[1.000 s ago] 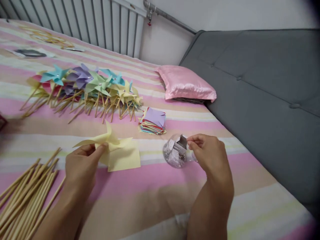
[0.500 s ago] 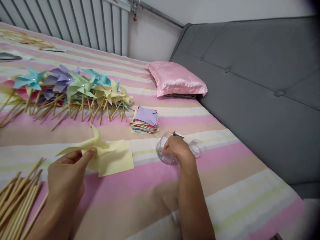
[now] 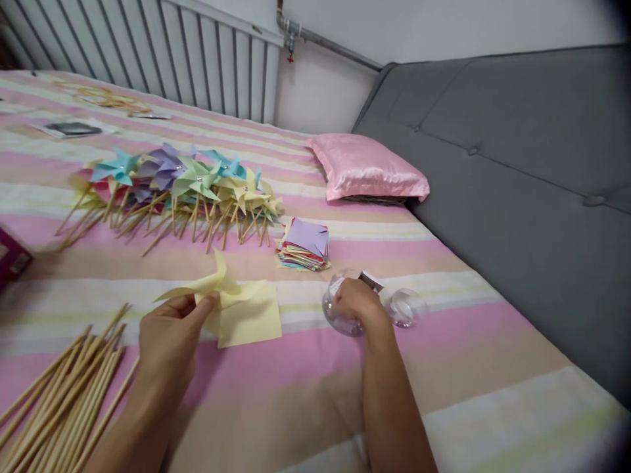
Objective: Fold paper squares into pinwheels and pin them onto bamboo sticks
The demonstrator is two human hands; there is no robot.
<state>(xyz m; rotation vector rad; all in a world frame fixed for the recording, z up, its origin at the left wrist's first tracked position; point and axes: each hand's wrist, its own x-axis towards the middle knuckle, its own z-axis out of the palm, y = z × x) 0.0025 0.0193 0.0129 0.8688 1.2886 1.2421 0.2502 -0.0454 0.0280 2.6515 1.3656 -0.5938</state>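
A pale yellow paper pinwheel head (image 3: 197, 287), its corners folded inward, is pinched between the thumb and fingers of my left hand (image 3: 170, 335). Below and right of it a yellow square sheet (image 3: 256, 318) lies on the striped bedspread. My right hand (image 3: 359, 301) reaches into a clear round jar (image 3: 332, 312) with small shiny bits at the bottom. Its fingers are curled together, and the tips are hidden, so what they grip does not show. A clear round lid (image 3: 403, 309) lies just right of the jar.
Finished pinwheels on sticks (image 3: 197, 180) lie heaped at the back left. A stack of coloured paper squares (image 3: 304, 244) sits behind the jar. Loose wooden sticks (image 3: 73, 394) lie front left. Farther off are a pink cushion (image 3: 369, 167) and a grey padded headboard (image 3: 493, 144).
The view has shifted left, so things appear farther right, and a dark pink box edge now shows at left. My left hand still holds the pinwheel head; my right hand stays in the jar.
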